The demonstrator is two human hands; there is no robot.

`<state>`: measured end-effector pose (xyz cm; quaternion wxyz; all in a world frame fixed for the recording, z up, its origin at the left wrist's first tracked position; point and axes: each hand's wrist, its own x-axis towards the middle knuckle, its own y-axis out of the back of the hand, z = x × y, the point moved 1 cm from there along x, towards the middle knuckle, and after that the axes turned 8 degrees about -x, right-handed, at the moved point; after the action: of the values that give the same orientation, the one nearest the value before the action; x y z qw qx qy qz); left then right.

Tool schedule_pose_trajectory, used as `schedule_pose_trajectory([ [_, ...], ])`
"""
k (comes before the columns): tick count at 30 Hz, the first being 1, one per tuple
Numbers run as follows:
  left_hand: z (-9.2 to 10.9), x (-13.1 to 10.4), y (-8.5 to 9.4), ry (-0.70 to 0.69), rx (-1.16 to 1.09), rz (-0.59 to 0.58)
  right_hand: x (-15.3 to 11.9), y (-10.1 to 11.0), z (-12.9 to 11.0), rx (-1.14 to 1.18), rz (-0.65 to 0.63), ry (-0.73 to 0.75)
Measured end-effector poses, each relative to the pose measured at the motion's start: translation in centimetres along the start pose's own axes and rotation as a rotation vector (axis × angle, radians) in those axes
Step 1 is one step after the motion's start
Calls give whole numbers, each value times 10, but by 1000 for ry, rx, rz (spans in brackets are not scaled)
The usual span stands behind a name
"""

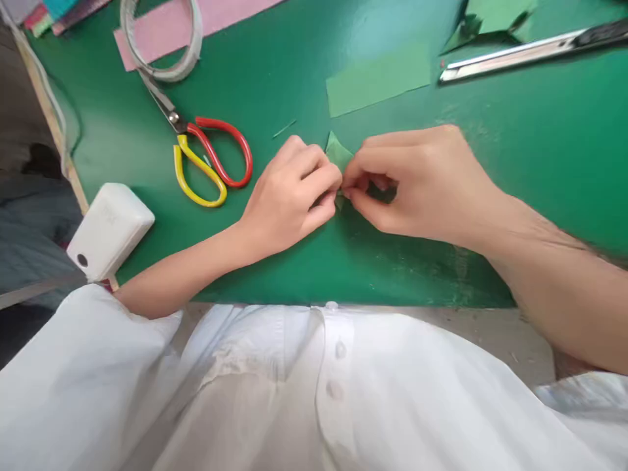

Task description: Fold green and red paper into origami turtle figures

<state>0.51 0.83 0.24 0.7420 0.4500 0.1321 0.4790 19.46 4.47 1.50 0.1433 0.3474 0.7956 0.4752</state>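
A small folded piece of green paper [338, 152] pokes out between my two hands, its pointed top showing and its middle hidden by fingers. My left hand [297, 193] is closed, with bent fingers and thumb gripping the paper's left side. From the right, my right hand [417, 183] pinches the same paper between thumb and forefinger, the fingertips of both hands nearly touching. Just beyond them a flat green paper strip [377, 80] lies on the green tabletop [289, 52]. A thin green sliver [284, 129] rests left of the strip.
Scissors [216, 154] with red and yellow handles lie left, beside a tape roll [193, 49] over a pink strip [226, 14]. A white box-shaped device [110, 229] sits at the left edge. A cutter knife [520, 55] and folded green paper [498, 14] are at upper right.
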Motion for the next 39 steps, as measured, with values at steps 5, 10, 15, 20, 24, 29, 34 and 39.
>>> schedule_pose_trajectory([
  [5,-3,2,8,123,4,-43,1,5,6,-53,-32,-66],
  [10,-3,2,10,200,-12,-103,3,4,7,-106,-74,-211],
  [15,-4,2,8,228,3,-141,1,0,11,-180,-81,-305],
  [20,-5,1,5,243,6,-130,-2,-4,19,-251,-44,-263],
  [24,-4,1,5,239,9,-128,-3,-6,19,-298,29,-200],
  [29,-3,3,6,279,46,-199,-3,-4,21,-306,-28,-225],
  [34,-1,2,8,242,43,-155,-4,0,24,-295,-65,-166],
  [39,2,2,9,250,58,-159,-1,3,18,-251,-158,-251],
])
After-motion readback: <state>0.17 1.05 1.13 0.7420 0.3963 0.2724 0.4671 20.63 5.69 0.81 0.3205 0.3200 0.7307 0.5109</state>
